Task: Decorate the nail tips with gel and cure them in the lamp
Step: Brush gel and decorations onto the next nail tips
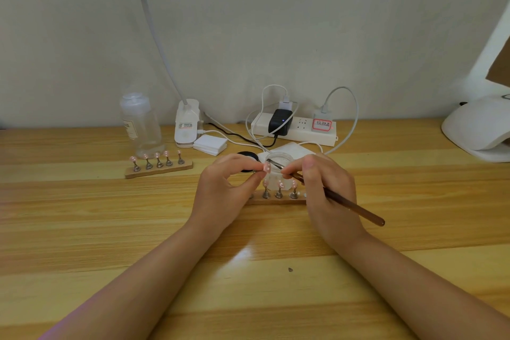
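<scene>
Left hand pinches a pink nail tip on its stand, lifted mid-desk just in front of the clear gel jar. Right hand grips the brown brush, bristles touching the tip. The white curing lamp sits at the desk's right edge.

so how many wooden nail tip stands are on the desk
2. One wooden stand sits left of centre, in front of the clear bottle, carrying five nail tips. The other stand lies between the two hands, partly hidden by them. None else shows.
</scene>
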A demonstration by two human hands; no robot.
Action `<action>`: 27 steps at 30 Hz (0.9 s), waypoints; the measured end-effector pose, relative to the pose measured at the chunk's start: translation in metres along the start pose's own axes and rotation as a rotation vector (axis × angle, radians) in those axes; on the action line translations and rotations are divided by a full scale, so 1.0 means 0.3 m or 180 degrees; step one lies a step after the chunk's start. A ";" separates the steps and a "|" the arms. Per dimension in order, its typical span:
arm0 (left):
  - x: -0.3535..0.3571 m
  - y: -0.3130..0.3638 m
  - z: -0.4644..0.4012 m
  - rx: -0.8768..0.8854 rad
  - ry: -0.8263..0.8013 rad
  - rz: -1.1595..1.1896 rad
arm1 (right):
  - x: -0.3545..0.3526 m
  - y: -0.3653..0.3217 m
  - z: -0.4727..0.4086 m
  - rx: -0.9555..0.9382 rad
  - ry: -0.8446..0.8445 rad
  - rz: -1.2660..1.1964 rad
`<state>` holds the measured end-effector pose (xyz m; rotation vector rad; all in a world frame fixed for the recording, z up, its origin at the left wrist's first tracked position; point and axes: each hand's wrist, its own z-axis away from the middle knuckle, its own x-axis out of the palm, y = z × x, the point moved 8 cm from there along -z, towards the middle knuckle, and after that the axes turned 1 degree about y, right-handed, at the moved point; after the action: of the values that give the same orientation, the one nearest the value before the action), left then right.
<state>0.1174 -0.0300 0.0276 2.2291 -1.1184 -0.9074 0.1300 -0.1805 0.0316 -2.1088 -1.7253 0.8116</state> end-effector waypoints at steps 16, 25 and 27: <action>0.003 -0.009 0.002 -0.0058 -0.0011 -0.0103 | -0.022 0.001 0.004 -0.0019 0.0220 -0.0182; 0.002 -0.015 0.002 -0.0153 0.0008 -0.0108 | 0.000 0.003 0.006 0.0015 0.0054 -0.0069; 0.002 -0.017 0.003 -0.0188 -0.0006 -0.0090 | -0.003 0.000 0.005 -0.0013 0.0078 -0.0111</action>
<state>0.1197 -0.0278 0.0235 2.2017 -1.0496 -0.9422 0.1290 -0.1815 0.0305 -2.0765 -1.7477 0.7701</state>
